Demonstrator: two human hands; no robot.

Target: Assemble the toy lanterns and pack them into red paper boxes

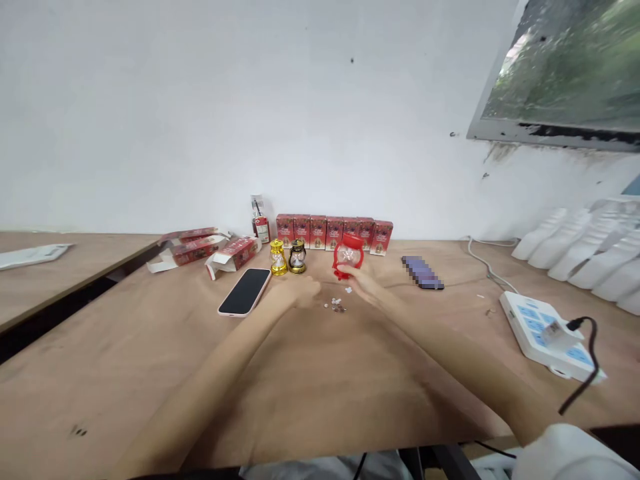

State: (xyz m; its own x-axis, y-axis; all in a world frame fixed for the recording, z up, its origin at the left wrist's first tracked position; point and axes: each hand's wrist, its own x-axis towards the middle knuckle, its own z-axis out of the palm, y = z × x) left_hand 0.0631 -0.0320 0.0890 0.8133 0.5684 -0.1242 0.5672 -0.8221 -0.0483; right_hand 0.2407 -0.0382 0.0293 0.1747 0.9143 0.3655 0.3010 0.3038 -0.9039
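Through the head camera I have the red lantern (349, 255) at the right hand (365, 281), out in front of me near the middle of the surface (320, 373). The fingers of that hand are closed in around its lower part, at the near right side; the clear body and the red cap stand free above and beyond them. I cannot tell whether its base touches the surface.

My left hand (304, 291) is well apart from the lantern, to its near left, with the fingers curled in loosely. I cannot tell whether they pinch anything small. Between the two hands, slightly nearer me, I see a scatter of small pieces (337, 306), with a whitish bit (349, 290) just below the lantern.

Beyond the left hand, a gold lantern (279, 259) and a black lantern (297, 257) stand upright side by side. Behind the red lantern runs a row of red boxes (319, 233) along the wall, and a pale-edged phone (245, 292) lies left of the left hand.
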